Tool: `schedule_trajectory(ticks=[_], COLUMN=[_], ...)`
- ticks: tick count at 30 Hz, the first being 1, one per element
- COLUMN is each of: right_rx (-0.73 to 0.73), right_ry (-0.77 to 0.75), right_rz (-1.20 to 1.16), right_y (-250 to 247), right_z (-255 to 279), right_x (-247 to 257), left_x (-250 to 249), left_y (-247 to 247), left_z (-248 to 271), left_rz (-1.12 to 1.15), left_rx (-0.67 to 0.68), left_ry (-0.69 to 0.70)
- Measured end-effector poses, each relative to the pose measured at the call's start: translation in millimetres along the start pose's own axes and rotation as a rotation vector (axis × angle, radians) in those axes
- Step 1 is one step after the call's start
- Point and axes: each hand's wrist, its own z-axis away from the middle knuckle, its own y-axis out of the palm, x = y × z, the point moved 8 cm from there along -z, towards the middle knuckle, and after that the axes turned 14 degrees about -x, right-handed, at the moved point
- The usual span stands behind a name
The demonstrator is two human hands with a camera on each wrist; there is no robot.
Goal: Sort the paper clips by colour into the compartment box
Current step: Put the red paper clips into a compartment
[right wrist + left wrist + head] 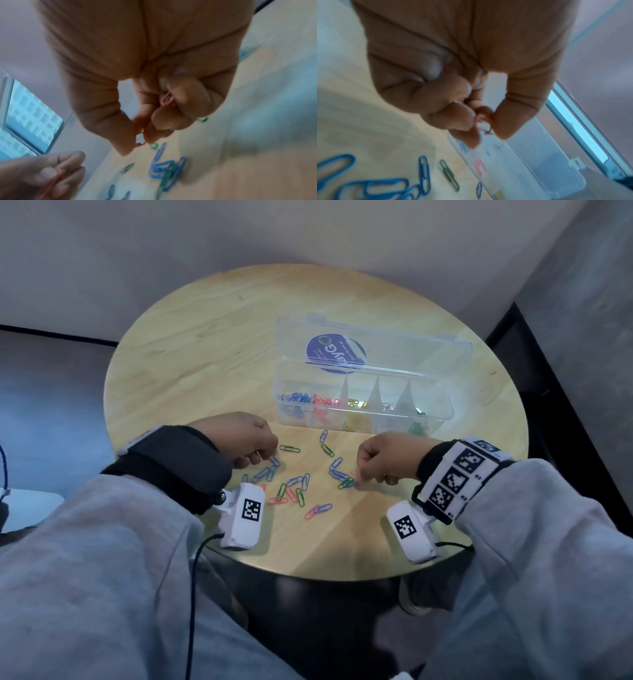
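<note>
Several loose paper clips (pixel 294 489), blue, green and red, lie on the round wooden table (pixel 205 344) between my hands. The clear compartment box (pixel 363 402) stands open behind them, holding blue, red, yellow, silver and green clips in separate sections. My left hand (pixel 255 455) hovers low at the left of the pile and pinches a red clip (pixel 485 126) between thumb and fingers. My right hand (pixel 363 474) is at the right of the pile, fingers curled, pinching red clips (pixel 165 100) above a blue-and-green cluster (pixel 167 171).
The box lid (pixel 373 344) lies back flat with a blue round sticker showing through it. White wrist cameras (pixel 241 520) hang over the table's near edge. A wall stands behind the table, with dark floor to the right.
</note>
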Motion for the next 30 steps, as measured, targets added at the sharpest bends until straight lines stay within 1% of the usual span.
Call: schedule_trajectory(ticks=[4,7,9,12,13,15,17,19,21,23,26,30], right_rx=[0.068,0.181,0.232,0.267,0.276,0.289,0.292,0.237,0.165,0.138,0.166,0.084], right_ry=[-0.004,0.010,0.024,0.061,0.075,0.084,0.051,-0.051,-0.169,-0.224,-0.262,-0.356], right_rz=[-0.337,-0.475,-0.510,-0.555,-0.573,-0.580,-0.518,-0.343,-0.092,0.084,0.175,0.338], right_y=[14,30,39,50,53,58,60,57,52,52,58,60], right_z=[-3,-2,-1,1,2,3,4,5,5,7,11,11], right_x=[18,31,38,43,44,47,48,48,50,52,58,68], left_x=[5,10,13,19,19,23,26,28,28,27,25,24], left_y=[-7,-9,-9,-8,-5,0,3,5,8,10,11,12], left_z=[5,7,10,10,10,10,11,11,12,11,10,10], left_rz=[0.180,0.275,0.290,0.171,0.081,-0.170,-0.389,-0.501,-0.552,-0.586,-0.625,-0.646], left_rx=[-0.003,-0.007,-0.013,-0.021,-0.010,0.019,0.007,-0.017,-0.035,-0.045,-0.064,-0.068], left_ry=[-0.036,-0.067,-0.081,-0.093,-0.080,-0.029,0.036,0.070,0.097,0.119,0.148,0.161])
